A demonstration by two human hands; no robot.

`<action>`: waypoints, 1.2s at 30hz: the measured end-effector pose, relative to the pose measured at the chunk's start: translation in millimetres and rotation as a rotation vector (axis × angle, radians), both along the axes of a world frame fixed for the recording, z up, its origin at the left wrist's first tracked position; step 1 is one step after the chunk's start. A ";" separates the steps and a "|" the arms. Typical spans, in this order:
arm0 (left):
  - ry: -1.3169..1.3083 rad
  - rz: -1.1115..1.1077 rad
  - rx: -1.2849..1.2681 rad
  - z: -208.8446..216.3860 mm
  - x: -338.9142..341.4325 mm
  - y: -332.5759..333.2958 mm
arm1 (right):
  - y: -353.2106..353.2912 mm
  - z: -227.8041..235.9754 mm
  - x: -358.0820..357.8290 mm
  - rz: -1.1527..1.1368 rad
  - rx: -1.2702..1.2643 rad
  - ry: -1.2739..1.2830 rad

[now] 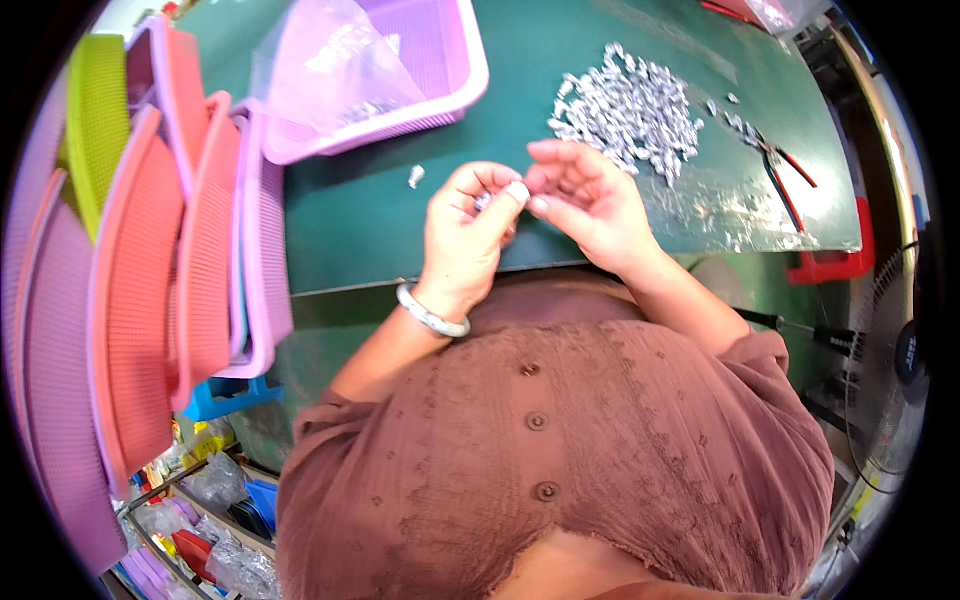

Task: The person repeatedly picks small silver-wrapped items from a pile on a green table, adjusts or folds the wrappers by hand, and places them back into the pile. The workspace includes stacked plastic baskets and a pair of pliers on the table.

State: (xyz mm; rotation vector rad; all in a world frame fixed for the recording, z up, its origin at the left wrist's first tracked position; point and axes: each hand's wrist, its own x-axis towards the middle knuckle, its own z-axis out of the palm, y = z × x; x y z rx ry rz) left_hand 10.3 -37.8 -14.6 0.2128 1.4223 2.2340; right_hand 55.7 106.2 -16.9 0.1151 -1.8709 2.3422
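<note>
My left hand (468,228), with a pale bangle at its wrist, is closed on a small silvery metal piece (483,201) that shows partly between its fingers. Close against its thumb tip is my right hand (596,208), its fingers curled and thumb bent inward. Whatever sits between those right fingertips is too small or hidden to name. Both hands are over the near edge of the green table (355,225). A heap of similar small silvery pieces (635,112) lies beyond my right hand. One loose piece (416,177) rests left of my left hand.
A lilac plastic basket (470,85) at the back left holds a clear plastic bag (350,60). Pliers with red-and-black handles (783,185) lie right of the heap, beside several stray pieces. Stacked coloured baskets (140,300) crowd the left. A fan (885,350) stands at right.
</note>
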 end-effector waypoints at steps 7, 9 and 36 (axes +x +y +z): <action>-0.458 -0.163 0.422 22.4 -22.1 -17.1 | 14.2 0.8 4.1 -0.049 -0.035 -0.045; -0.430 -0.139 0.368 41.9 -30.5 -22.3 | 19.5 -2.7 5.4 -0.053 -0.027 -0.066; 0.625 -0.036 -1.115 132.0 -165.9 -53.3 | 218.8 9.5 10.7 -0.616 1.229 0.085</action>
